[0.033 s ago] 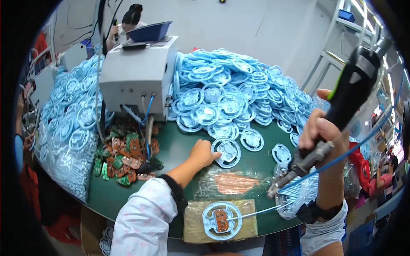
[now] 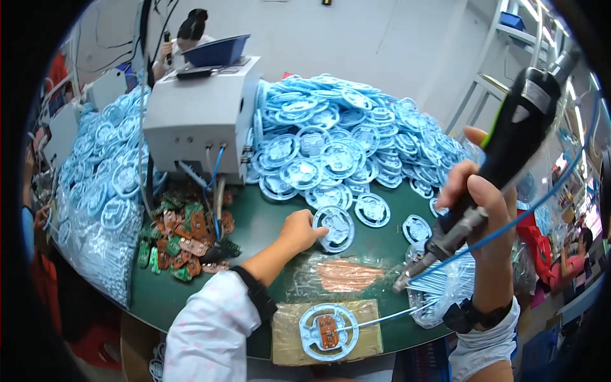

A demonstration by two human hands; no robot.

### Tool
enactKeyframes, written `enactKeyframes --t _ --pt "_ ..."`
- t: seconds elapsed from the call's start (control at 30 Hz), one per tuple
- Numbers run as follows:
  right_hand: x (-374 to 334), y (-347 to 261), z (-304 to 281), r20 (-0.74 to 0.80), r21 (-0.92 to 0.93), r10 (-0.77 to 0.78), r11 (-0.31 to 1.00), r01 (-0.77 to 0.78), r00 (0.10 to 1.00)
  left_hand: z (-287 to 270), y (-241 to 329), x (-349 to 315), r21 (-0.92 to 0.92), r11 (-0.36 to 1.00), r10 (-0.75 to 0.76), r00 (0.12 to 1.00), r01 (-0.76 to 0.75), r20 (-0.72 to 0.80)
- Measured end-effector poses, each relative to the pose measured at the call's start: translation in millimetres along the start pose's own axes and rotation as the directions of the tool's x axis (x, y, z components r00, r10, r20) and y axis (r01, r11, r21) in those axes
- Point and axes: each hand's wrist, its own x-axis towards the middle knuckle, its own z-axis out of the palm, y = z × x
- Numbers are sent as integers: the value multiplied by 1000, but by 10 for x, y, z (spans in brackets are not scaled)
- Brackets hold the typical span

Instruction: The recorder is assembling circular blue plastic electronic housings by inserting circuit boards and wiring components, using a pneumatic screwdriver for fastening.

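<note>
My left hand (image 2: 304,230) is closed on the rim of a light-blue round plastic part (image 2: 334,229), thumb on top, at the near side of a large pile. Raised at the right, my right hand (image 2: 480,197) is wrapped round a black power screwdriver (image 2: 522,127), its metal nose slanting down to the left over the table. Below lies a light-blue plastic wheel (image 2: 351,313) on a tape-covered block (image 2: 283,344). A brown circuit board (image 2: 328,332) sits in the wheel, and a pale stick (image 2: 394,315) runs from it to the right.
Light-blue parts (image 2: 318,153) are heaped at the back, beside a grey machine (image 2: 191,121) with cables. Loose circuit boards (image 2: 184,235) lie to the left. A bag of sticks (image 2: 452,280) rests at the right; small copper-coloured pieces (image 2: 347,275) lie on plastic film. A person (image 2: 194,35) sits opposite.
The view has shifted very slightly. My left hand stays on the round part, and my right hand keeps its hold on the screwdriver.
</note>
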Motion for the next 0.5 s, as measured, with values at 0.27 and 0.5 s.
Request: enactKeyframes --t 0.27,0.5 --pt "-812 121 -206 238 -519 -144 817 251 960 -320 352 -1254 -27 698 697 687 -716 -205" --pt "-1182 556 229 383 -601 131 787 139 914 -56 500 -1764 -95 650 664 624 -754 -411"
